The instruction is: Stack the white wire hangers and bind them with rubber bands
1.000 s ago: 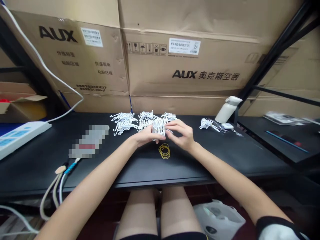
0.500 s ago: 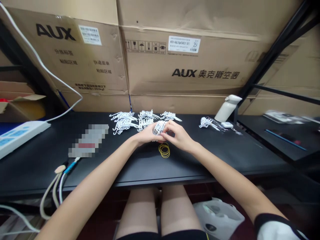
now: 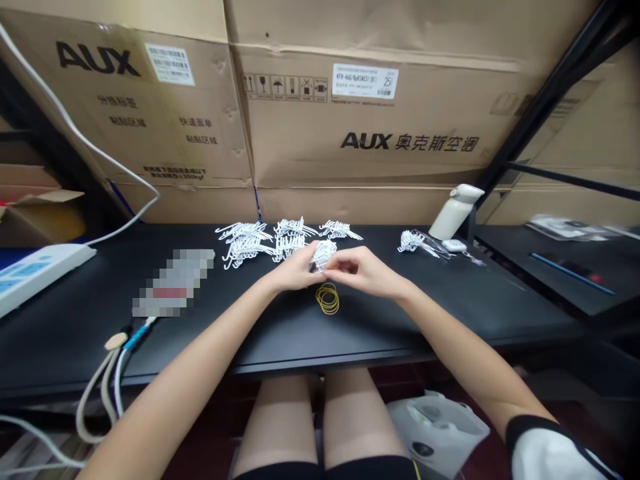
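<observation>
My left hand (image 3: pixel 296 272) is wrapped round a bundle of white wire hooks (image 3: pixel 325 253), held above the black table. My right hand (image 3: pixel 369 272) is closed in a pinch at the near right side of this bundle. What its fingertips hold is too small to make out. Just below both hands, several yellow rubber bands (image 3: pixel 328 299) lie in a loose pile. Behind my left hand, more white hooks lie in groups, among them a left group (image 3: pixel 245 250), a middle group (image 3: pixel 289 247) and a right group (image 3: pixel 342 230).
A smaller bunch of white hooks (image 3: pixel 412 241) lies at the right, near a white bottle (image 3: pixel 456 212) and a small white case (image 3: pixel 454 246). At the left are a blurred-out phone (image 3: pixel 175 283) with a cable and a power strip (image 3: pixel 43 277). Large cartons (image 3: pixel 295 153) stand behind the table (image 3: pixel 400 333).
My right hand has turned, its knuckles now more over the top and its fingertips lower at the bundle. The bundle has turned slightly in my left hand. The view has shifted a little.
</observation>
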{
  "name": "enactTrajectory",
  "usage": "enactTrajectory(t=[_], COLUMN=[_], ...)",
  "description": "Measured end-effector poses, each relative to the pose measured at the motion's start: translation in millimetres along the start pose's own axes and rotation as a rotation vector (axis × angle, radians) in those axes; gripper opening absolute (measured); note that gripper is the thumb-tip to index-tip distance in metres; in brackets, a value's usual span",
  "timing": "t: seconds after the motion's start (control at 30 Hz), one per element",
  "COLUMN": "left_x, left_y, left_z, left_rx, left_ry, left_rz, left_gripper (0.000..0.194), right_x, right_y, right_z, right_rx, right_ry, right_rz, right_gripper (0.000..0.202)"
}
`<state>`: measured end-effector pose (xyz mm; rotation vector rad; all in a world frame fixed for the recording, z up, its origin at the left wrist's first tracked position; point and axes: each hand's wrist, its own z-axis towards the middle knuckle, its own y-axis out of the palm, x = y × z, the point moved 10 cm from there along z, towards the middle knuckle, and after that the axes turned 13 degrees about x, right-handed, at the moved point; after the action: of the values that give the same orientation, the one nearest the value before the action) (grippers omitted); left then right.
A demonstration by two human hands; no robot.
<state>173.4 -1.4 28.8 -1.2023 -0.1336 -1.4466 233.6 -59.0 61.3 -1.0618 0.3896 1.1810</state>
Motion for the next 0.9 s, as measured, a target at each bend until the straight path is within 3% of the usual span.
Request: enactTrajectory(t=[0.13, 0.33, 0.43, 0.57, 0.7, 0.8, 0.9], left_x=[11, 11, 16, 26, 3, -10, -7], left_y=[1.2, 6.1, 3.5, -6.8, -14.3, -15.8, -12.5], left_z=[0, -6, -6, -2, 2, -2, -4], left_rx=[-0.001, -0.054, -0.031, 0.053, 0.100, 0.133, 0.080], left_ry=[0.145, 0.127, 0.106, 0.105, -0.185, -0.378, -0.421], left_rz=[0.212, 0.337, 0.321, 0.116, -0.223, -0.535, -0.776], left_gripper=[0.043, 0.084, 0.089, 0.079, 0.057, 0.051, 0.049], right_x=[14, 42, 62, 89, 96, 86, 66], right_y=[-16, -34, -40, -26, -4, -6, -25], right_z=[3, 9, 11, 11, 9, 10, 15], right_rx=[0.156, 0.373, 0.471, 0.425, 0.238, 0.192, 0.273], right_ry=[0.133, 0.216, 0.309, 0.514, 0.662, 0.600, 0.357], right_rz=[0.150, 0.302, 0.433, 0.669, 0.835, 0.802, 0.539], right_gripper=[0.029, 0.033, 0.034, 0.032, 0.027, 0.024, 0.024])
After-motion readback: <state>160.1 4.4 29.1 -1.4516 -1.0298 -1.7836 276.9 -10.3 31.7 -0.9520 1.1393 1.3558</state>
